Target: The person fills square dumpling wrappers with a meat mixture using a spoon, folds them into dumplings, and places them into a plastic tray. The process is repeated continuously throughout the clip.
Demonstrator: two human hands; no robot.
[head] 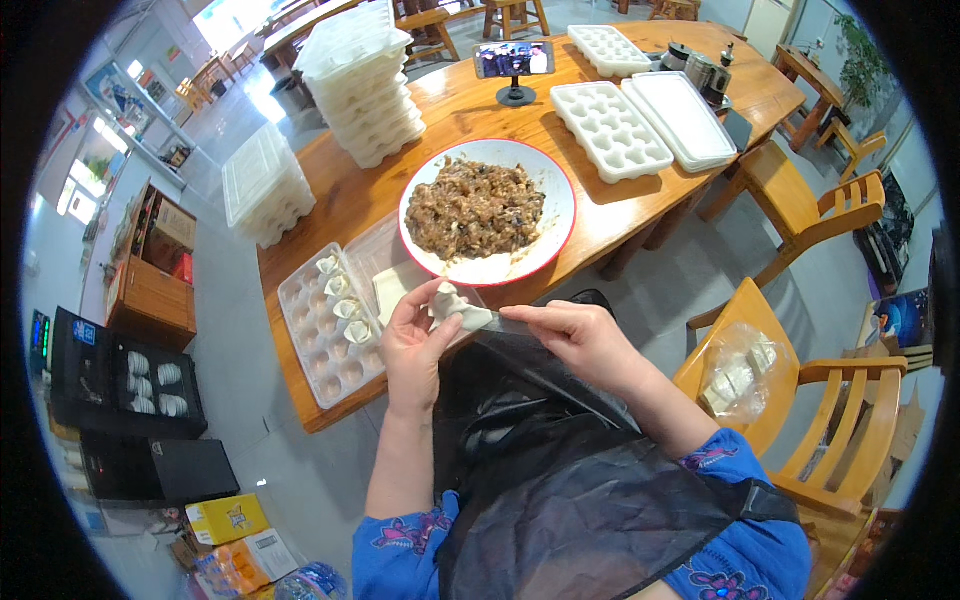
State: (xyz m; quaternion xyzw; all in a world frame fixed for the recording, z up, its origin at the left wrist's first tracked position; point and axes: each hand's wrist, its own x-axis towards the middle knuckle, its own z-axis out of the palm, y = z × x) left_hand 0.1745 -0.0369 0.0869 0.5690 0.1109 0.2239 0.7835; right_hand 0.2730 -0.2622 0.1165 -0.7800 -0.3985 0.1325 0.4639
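My left hand (pixel 417 337) pinches a pale wonton wrapper (pixel 463 315), partly folded, between thumb and fingers. From the right, my right hand (pixel 574 334) grips a thin, flat greyish tool (pixel 513 323), mostly hidden by the fingers, its end at the wrapper's edge. Just beyond both hands stands a white, red-rimmed bowl (pixel 556 217) of chopped brown filling (pixel 472 206). A stack of flat wrappers (pixel 394 289) lies beside my left hand, partly covered by it. Left of that, a clear plastic tray (pixel 304 315) has several folded wontons (pixel 346 308) in its right-hand column of cups.
Stacked lidded trays (pixel 360 90) and a shorter stack (pixel 266 184) stand at the wooden table's (pixel 450 97) left side. A phone on a stand (pixel 514 64) is behind the bowl. White trays (pixel 611 127) lie right. A chair (pixel 720 352) holds a bag of pale pieces (pixel 742 371).
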